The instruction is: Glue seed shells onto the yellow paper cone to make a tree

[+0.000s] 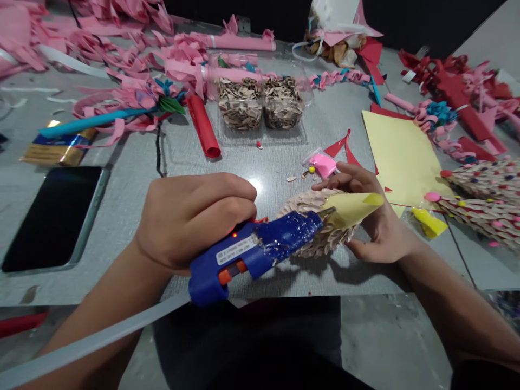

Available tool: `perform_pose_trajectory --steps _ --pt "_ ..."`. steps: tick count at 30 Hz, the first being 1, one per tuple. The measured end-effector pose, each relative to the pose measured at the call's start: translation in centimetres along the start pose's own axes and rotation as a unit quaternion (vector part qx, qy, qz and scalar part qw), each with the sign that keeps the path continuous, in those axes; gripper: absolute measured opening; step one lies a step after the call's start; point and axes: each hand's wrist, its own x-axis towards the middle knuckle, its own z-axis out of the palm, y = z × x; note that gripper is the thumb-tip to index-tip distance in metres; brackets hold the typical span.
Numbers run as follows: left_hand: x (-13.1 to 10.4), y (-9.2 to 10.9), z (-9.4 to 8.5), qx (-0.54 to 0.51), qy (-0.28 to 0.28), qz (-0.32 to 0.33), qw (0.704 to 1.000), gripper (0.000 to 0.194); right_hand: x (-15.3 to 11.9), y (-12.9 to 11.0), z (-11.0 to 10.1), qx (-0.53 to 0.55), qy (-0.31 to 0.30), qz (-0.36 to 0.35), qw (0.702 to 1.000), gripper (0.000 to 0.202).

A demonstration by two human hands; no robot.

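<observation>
My left hand (199, 219) is wrapped round a blue hot glue gun (280, 238) with a lit red light. A long white glue stick (101, 333) sticks out of its back end. The gun's nozzle is at a yellow paper cone (349, 208), at the border between bare paper and rows of pale, flat seed shells. My right hand (377, 227) holds this cone from the right, fingers behind it and thumb on the near side. The cone lies tilted, its bare tip pointing right. Whether the nozzle touches the paper, I cannot tell.
Beyond the hands stands a clear plastic box (262, 116) of seed shells. A phone (57, 216) lies left. At right are yellow paper (402, 157), a yellow packet (428, 222) and finished shell-covered cones (483, 216). A pink packet (320, 162) and pink paper scraps (134, 49) lie behind.
</observation>
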Motion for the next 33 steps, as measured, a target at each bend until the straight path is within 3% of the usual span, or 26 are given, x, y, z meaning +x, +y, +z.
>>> perform_pose_trajectory --steps 3,8,15,20,27,33 --pt "0.1 -0.1 0.0 0.014 0.007 0.024 1.000 0.011 0.0 -0.2 -0.2 -0.004 -0.002 0.011 1.000 0.121" --pt "0.2 -0.1 -0.1 0.005 0.002 0.033 0.999 0.010 0.0 0.3 -0.6 0.004 0.019 0.090 0.996 0.114" --pt "0.4 -0.3 0.0 -0.005 0.015 0.095 0.995 0.015 0.0 0.5 -0.8 0.035 0.019 0.038 0.998 0.105" --pt "0.5 -0.3 0.4 -0.008 0.010 0.104 0.995 0.007 -0.1 -0.3 1.0 -0.057 0.082 0.027 0.995 0.134" --pt "0.3 -0.9 0.8 0.000 0.017 0.086 0.996 0.011 0.2 -0.9 2.0 -0.021 0.105 0.004 0.994 0.114" --pt "0.3 -1.0 0.8 0.005 0.009 0.069 0.998 0.012 0.1 -1.9 1.4 0.039 0.062 0.022 0.997 0.114"
